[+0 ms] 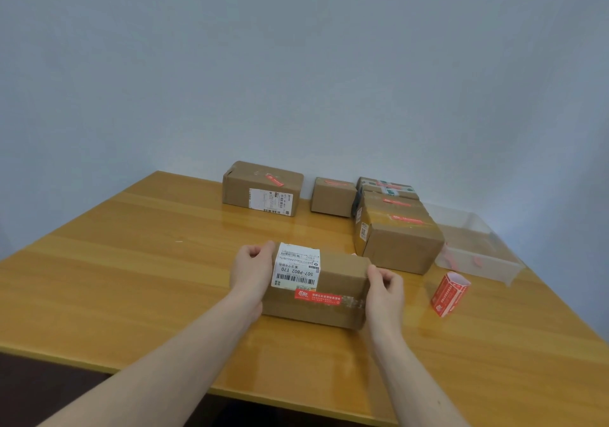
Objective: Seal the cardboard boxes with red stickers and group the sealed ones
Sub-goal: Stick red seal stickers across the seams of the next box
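Near the front edge of a glossy honey-coloured wooden table (131, 262), a brown rectangular cardboard box (324, 286) lies lengthwise between two bare hands. The left hand (252, 270) grips its left end, fingers curled over the top edge; the right hand (384, 290) grips the right end the same way. A white barcode shipping label (296, 267) covers the box's left top, and a long red sticker (318, 297) runs along the seam on the side facing the person. Behind it, toward the pale blue wall, stand more brown cardboard boxes with red stickers: a large one (262, 189) alone at the back, a small one (333, 197) beside it, and a tight row (398, 229) at right, the nearest just behind the held box. Right of the hands, a curled roll of red stickers (449, 294) stands upright, near a clear plastic tray (478, 245) by the table's right edge. Bare wood stretches wide to the left.
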